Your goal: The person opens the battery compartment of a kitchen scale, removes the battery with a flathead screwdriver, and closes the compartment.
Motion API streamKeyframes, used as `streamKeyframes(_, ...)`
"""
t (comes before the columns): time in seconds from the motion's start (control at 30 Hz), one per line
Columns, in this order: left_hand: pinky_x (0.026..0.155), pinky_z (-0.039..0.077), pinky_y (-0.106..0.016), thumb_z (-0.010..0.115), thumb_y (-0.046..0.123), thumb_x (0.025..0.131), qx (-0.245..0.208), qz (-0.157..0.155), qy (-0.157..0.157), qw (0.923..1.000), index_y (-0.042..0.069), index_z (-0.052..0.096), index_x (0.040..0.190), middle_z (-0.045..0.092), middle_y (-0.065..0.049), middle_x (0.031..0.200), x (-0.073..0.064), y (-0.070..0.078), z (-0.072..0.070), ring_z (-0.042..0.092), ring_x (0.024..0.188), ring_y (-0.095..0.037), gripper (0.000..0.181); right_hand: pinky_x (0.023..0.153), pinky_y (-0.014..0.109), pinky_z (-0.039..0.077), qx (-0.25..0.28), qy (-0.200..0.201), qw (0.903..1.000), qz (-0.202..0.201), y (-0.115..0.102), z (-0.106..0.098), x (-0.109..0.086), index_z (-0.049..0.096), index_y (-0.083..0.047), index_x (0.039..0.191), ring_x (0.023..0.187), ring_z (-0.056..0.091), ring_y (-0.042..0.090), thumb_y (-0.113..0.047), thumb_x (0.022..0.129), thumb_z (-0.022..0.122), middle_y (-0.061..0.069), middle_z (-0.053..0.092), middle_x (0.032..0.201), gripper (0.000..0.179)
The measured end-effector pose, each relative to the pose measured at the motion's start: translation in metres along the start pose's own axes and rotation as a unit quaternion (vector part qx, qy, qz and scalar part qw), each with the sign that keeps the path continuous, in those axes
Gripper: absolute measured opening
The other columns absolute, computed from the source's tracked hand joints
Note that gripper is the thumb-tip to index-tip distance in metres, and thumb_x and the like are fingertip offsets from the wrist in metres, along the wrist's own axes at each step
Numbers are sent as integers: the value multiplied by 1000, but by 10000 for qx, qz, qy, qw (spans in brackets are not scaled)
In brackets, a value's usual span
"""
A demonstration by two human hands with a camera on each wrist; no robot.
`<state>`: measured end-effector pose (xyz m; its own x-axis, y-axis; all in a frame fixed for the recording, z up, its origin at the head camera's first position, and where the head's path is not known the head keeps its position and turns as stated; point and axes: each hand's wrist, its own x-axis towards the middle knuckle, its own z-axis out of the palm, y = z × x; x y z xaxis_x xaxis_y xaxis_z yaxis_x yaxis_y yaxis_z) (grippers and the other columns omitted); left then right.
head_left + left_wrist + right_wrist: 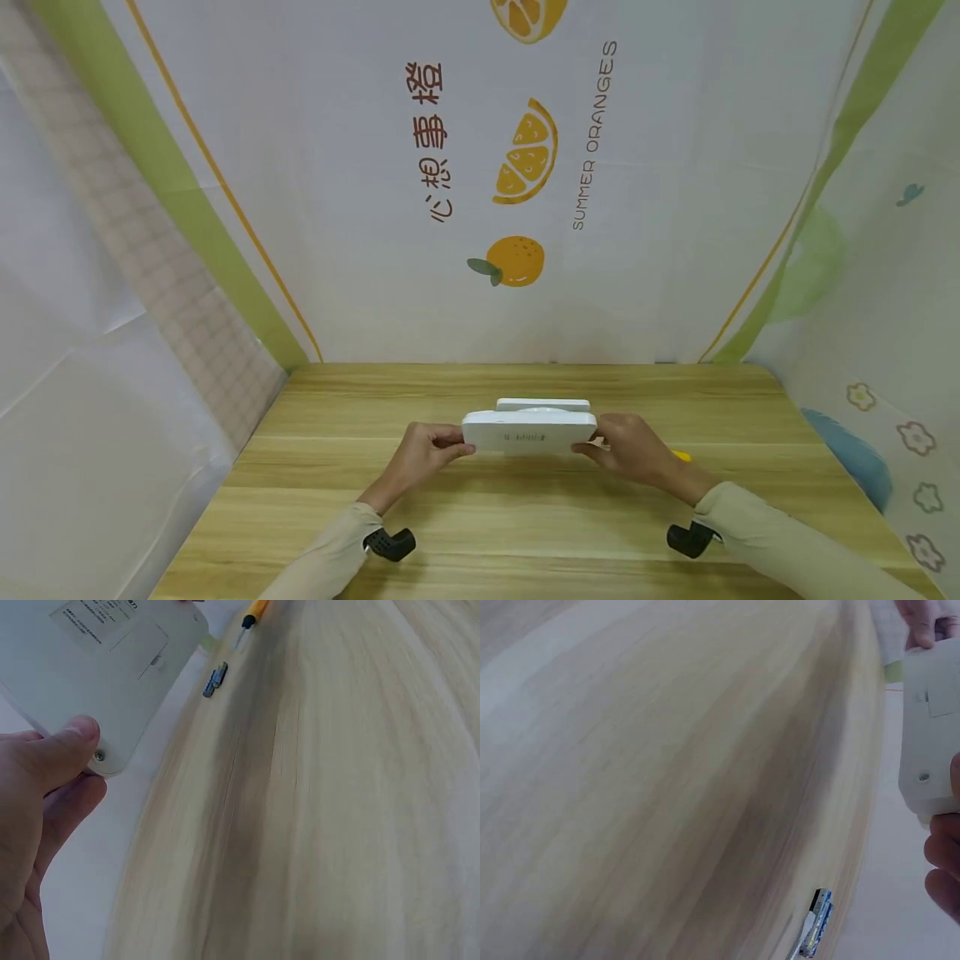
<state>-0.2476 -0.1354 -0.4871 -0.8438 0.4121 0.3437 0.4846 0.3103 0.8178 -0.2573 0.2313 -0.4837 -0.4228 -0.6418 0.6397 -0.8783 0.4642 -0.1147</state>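
A white kitchen scale [529,433] is held up on edge above the table, its underside turned toward me. My left hand [420,458] pinches one end, with the thumb on the underside near a corner screw in the left wrist view. The other end is gripped by my right hand [633,450], only partly seen in the right wrist view. A printed label and the outline of a small cover show on the scale's underside [112,682].
Two small batteries [215,679] lie side by side on the wooden table [480,533]. Close to them is a screwdriver [253,613] with a yellow handle, mostly hidden behind my right hand in the head view. A white printed cloth [360,250] hangs behind the table.
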Motion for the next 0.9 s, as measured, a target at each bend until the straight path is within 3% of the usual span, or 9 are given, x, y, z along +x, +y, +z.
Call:
streamKeyframes(0.1, 69, 64, -21, 79, 8, 89, 121, 155, -167, 9997, 2, 79, 105, 78, -13, 100, 2, 1, -2, 76, 84, -15, 17, 53, 16, 57, -391, 137, 9984, -389, 2, 1, -1, 66, -6, 113, 68, 70, 9, -15, 74, 92, 5, 77, 94, 47)
streamKeyframes(0.17, 70, 64, -21, 78, 5, 90, 262, 251, -333, 9988, 1, 78, 106, 77, -15, 100, 2, 2, -3, 76, 85, -16, 17, 49, 16, 52, -657, 201, 9958, -612, 4, 1, -1, 66, -6, 105, 62, 65, 7, -21, 80, 89, 4, 74, 87, 37)
streamKeyframes(0.27, 74, 64, -19, 76, -1, 90, 610, 450, -623, 9952, -1, 77, 112, 76, -17, 105, 3, 3, -4, 76, 89, -19, 22, 46, 16, 50, -961, 249, 9904, -962, 8, 1, -2, 64, -7, 93, 60, 62, 7, -32, 98, 72, 3, 71, 81, 27)
streamKeyframes(0.37, 78, 62, -16, 76, -4, 88, 1145, 765, -817, 9871, -1, 75, 116, 75, -18, 110, 3, 4, -6, 76, 94, -22, 28, 47, 20, 53, -1292, 308, 9820, -1340, 12, 1, -3, 60, -7, 86, 61, 63, 10, -34, 108, 47, 5, 70, 77, 37)
streamKeyframes(0.47, 82, 60, -14, 79, -2, 87, 1900, 1405, -936, 9672, -1, 75, 117, 75, -16, 112, 4, 4, -8, 75, 97, -22, 31, 52, 24, 60, -1560, 347, 9718, -1732, 14, 2, -2, 66, -2, 92, 66, 69, 14, -26, 108, 39, 6, 74, 80, 39)
streamKeyframes(0.63, 85, 61, -18, 84, 2, 82, 2858, 2524, -914, 9199, 0, 77, 111, 77, -12, 108, 10, 1, -11, 75, 97, -20, 30, 57, 26, 64, -2005, 394, 9499, -2364, 17, 1, 1, 73, 3, 106, 71, 73, 15, -18, 109, 43, 8, 79, 89, 37)
streamKeyframes(0.73, 86, 61, -18, 84, 2, 82, 3099, 2842, -956, 9022, 1, 78, 109, 77, -10, 107, 13, -2, -13, 75, 98, -18, 28, 58, 25, 64, -2432, 423, 9280, -2792, 19, 2, 3, 75, 1, 102, 72, 75, 14, -18, 111, 42, 10, 79, 90, 39)
streamKeyframes(0.9, 86, 61, -18, 82, 3, 84, 3340, 3184, -1068, 8807, 1, 76, 110, 77, -12, 107, 15, -7, -13, 75, 99, -20, 26, 60, 23, 63, -2960, 320, 8926, -3386, 23, 4, 4, 75, -3, 96, 76, 75, 13, -8, 111, 40, 9, 79, 90, 38)
